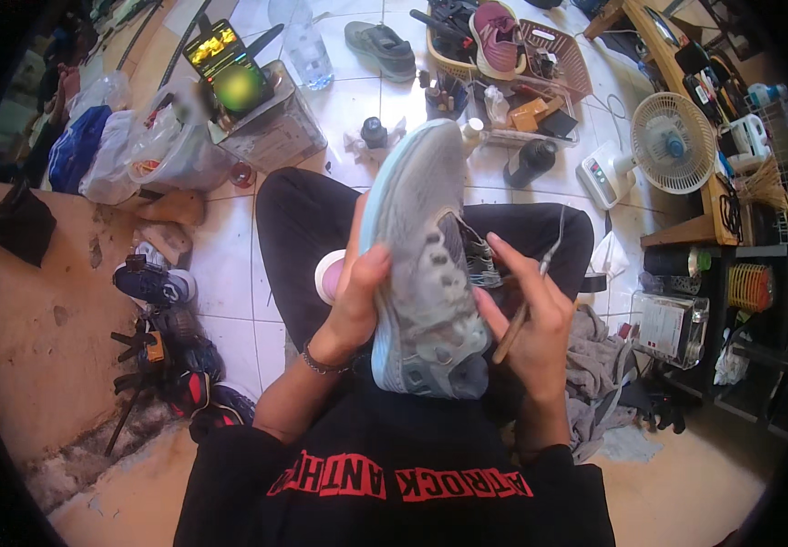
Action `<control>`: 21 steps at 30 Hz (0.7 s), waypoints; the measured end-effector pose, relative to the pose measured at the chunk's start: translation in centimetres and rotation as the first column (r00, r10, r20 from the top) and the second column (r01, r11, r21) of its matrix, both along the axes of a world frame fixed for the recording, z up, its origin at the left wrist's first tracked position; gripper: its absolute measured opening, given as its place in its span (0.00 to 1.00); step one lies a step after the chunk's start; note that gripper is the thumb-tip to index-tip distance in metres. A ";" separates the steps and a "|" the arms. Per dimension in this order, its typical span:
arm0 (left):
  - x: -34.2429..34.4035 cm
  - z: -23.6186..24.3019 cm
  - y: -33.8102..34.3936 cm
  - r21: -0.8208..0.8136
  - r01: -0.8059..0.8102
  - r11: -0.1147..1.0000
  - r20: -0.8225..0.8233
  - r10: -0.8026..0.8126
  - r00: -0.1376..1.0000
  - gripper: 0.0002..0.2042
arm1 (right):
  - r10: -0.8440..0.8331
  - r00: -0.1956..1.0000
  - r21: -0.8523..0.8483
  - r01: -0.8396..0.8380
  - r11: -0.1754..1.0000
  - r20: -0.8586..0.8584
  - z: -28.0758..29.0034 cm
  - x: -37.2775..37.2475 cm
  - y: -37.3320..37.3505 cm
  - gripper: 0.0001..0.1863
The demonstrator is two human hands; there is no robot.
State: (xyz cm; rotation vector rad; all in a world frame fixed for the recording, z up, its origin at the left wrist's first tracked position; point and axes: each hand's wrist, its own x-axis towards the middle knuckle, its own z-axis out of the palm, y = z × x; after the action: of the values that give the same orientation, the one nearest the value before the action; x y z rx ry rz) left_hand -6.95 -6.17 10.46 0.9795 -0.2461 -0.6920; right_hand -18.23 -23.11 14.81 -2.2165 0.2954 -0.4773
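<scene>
A grey sneaker (426, 264) with a pale blue-white sole is held up over my lap, toe pointing away. My left hand (362, 287) is closed around its sole side, thumb pressed on the upper. At the shoe's laced opening, my right hand (530, 310) has its index finger and thumb touching or close to the edge. Tucked in that hand is a slim awl-like tool (509, 339) with a wooden handle and a thin metal end pointing away. Behind my left wrist shows part of a round pink and white thing (328, 277), perhaps a spool.
Beyond my knees stand a dark bottle (530, 162), a basket (451, 66) holding a maroon shoe (496, 41), and another grey shoe (381, 51). A white fan (674, 143) is at right. A phone (222, 64) leans on a box (271, 128) at left; several shoes line the left wall.
</scene>
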 end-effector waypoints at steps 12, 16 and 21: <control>-0.7 0.5 -0.4 -0.123 -0.303 0.945 -0.145 0.285 0.948 0.36 | 0.129 0.991 0.414 -0.127 0.901 0.023 0.0 -0.2 -2.0 0.29; -0.5 1.1 -0.8 -0.011 -0.278 0.960 -0.150 0.274 0.950 0.37 | 0.133 0.991 0.440 -0.126 0.889 0.017 -0.1 -0.2 -2.3 0.28; -0.4 1.1 -0.7 0.021 -0.335 0.942 -0.170 0.333 0.927 0.36 | 0.123 0.992 0.577 -0.105 0.810 0.007 0.0 -0.4 -2.3 0.27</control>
State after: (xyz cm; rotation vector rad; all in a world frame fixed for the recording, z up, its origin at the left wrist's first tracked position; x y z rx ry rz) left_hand -7.32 -6.85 11.60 0.9196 0.0710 -0.4574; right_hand -18.62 -25.40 14.80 -1.6307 0.2766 -0.2405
